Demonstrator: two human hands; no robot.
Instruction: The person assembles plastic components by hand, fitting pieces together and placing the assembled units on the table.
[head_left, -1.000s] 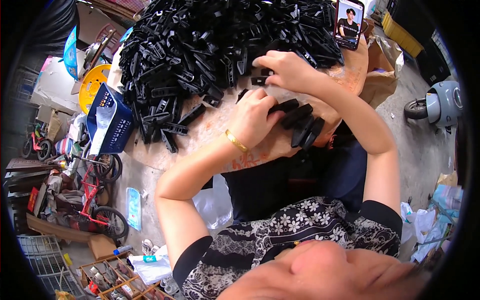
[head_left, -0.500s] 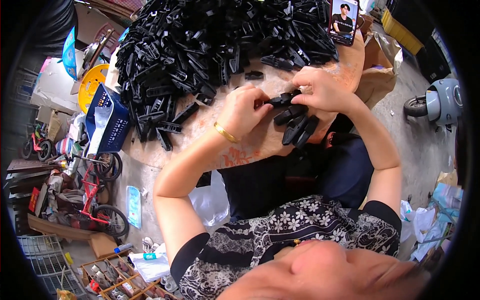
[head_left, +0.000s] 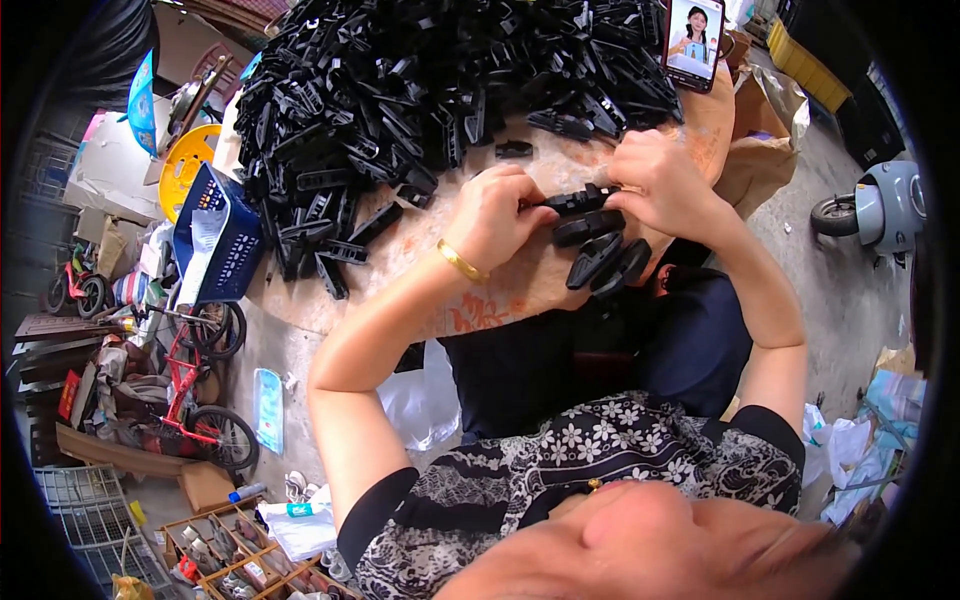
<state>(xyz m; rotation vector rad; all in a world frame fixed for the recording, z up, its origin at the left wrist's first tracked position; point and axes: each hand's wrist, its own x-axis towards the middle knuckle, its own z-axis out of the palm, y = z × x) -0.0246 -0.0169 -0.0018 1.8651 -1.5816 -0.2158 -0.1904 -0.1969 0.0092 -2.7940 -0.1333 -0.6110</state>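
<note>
- Head view, hands: the left hand [head_left: 500, 215] and right hand [head_left: 655, 185] pinched opposite ends of a black piece [head_left: 575, 203] over the surface [head_left: 530, 275].
- Head view, surface: a heap of black pieces [head_left: 400, 100] covered the far side; a lit phone [head_left: 692, 42] was at far right.
- Head view, room: a blue basket [head_left: 235, 255] and red bicycle [head_left: 180, 385] were at left; a grey scooter [head_left: 892, 210] stood on the floor [head_left: 850, 300] at right.

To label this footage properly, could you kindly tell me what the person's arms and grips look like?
The left grip and right grip are ungloved. A gold bracelet circles the left wrist; none shows on the right. Short sleeves end in plain black bands, and the top is black with white flowers.
</note>
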